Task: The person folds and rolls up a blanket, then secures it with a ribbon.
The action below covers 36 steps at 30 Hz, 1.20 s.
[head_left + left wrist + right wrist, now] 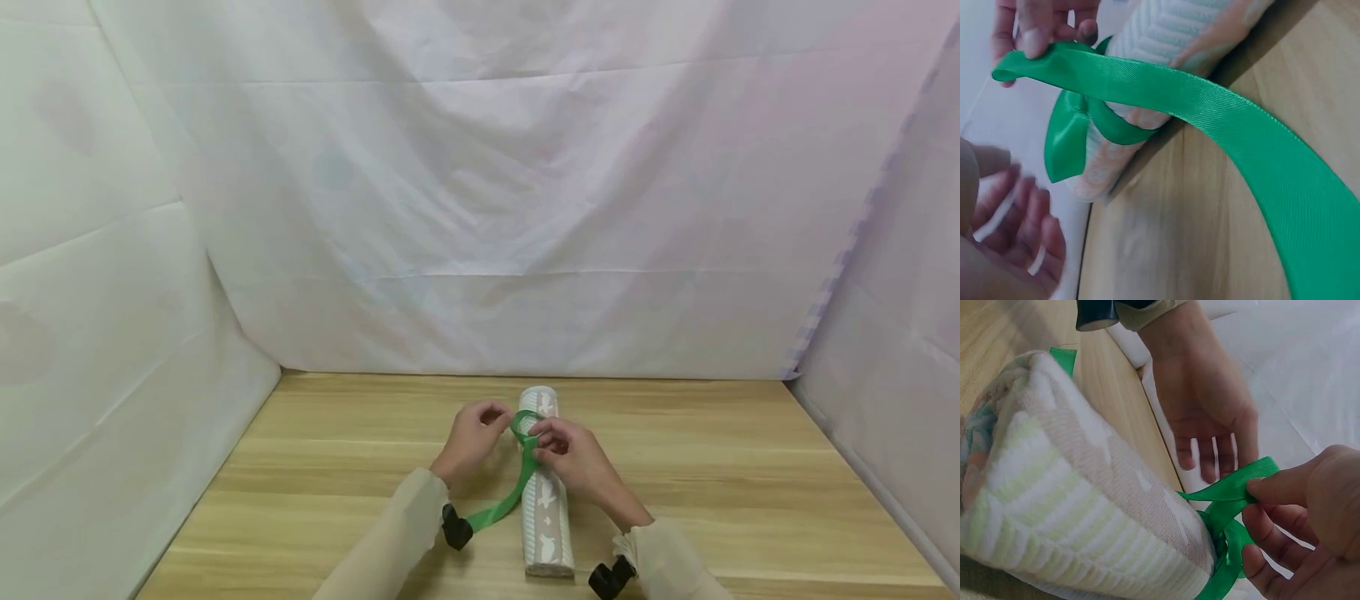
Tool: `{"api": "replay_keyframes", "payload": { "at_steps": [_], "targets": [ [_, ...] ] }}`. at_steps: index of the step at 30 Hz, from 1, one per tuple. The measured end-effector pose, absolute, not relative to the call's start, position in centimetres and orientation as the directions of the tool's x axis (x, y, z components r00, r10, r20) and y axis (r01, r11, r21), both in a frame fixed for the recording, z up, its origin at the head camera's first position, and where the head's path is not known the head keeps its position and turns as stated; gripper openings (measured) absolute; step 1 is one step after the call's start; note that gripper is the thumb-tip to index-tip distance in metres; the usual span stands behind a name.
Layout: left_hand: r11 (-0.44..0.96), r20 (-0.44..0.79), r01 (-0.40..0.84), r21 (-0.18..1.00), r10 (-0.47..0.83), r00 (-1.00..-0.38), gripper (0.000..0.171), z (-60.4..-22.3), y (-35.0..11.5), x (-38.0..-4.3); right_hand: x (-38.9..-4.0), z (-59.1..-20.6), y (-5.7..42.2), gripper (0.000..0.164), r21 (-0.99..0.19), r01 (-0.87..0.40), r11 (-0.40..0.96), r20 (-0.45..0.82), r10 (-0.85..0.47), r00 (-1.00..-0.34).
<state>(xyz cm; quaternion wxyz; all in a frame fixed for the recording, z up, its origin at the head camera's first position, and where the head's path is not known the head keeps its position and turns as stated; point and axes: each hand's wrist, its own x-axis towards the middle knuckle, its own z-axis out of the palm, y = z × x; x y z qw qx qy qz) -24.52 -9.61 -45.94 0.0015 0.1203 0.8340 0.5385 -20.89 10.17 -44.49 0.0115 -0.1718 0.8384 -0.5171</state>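
Note:
A rolled towel (546,508), white with a pinkish-brown patterned band, lies lengthwise on the table. A green satin ribbon (1166,87) goes around the roll near its far end, with a knot and a short loose end there. My right hand (576,457) pinches a folded loop of this ribbon between thumb and index finger, just over the roll. On the other side is my left hand (472,437), its fingers relaxed and holding nothing, close beside the ribbon. From the loop, one long ribbon tail runs down toward my left wrist.
The wood-grain table (337,483) stretches out on both sides of the roll. White cloth (480,208) hangs behind it and along the left and right sides. Black wrist cameras (456,527) sit on both cuffs, the left one overlapping the ribbon's tail.

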Motion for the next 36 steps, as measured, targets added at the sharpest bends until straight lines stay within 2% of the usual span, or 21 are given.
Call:
{"api": "replay_keyframes", "payload": {
  "at_steps": [3,7,12,21,33,36],
  "targets": [
    [0.385,0.052,0.107,0.917,0.152,-0.987,0.022,-46.5,-9.4,-24.8,-20.8,-44.4,10.0,0.019,-0.874,-0.274,0.401,0.154,-0.306,-0.939],
    [0.348,-0.061,-0.008,0.937,0.141,-0.988,0.037,-47.2,-9.0,-25.0,-20.7,-44.4,10.0,0.018,-0.874,-0.274,0.402,0.152,-0.310,-0.939],
    [0.323,-0.123,-0.072,0.944,0.142,-0.982,0.051,-47.2,-8.9,-24.9,-20.5,-44.3,10.1,0.016,-0.866,-0.276,0.416,0.149,-0.311,-0.939],
    [0.361,-0.114,-0.062,0.930,0.125,-0.986,0.044,-47.2,-8.7,-24.8,-20.5,-44.2,10.2,0.014,-0.867,-0.279,0.413,0.152,-0.314,-0.937],
    [0.234,-0.102,-0.086,0.968,0.061,-0.993,0.036,-46.5,-10.4,-24.6,-20.6,-44.1,10.7,0.014,-0.861,-0.280,0.424,0.155,-0.304,-0.940],
    [0.241,-0.086,-0.067,0.968,0.067,-0.994,0.032,-46.2,-10.9,-24.3,-20.5,-44.1,10.8,0.013,-0.858,-0.273,0.435,0.153,-0.291,-0.944]
  ]
}}
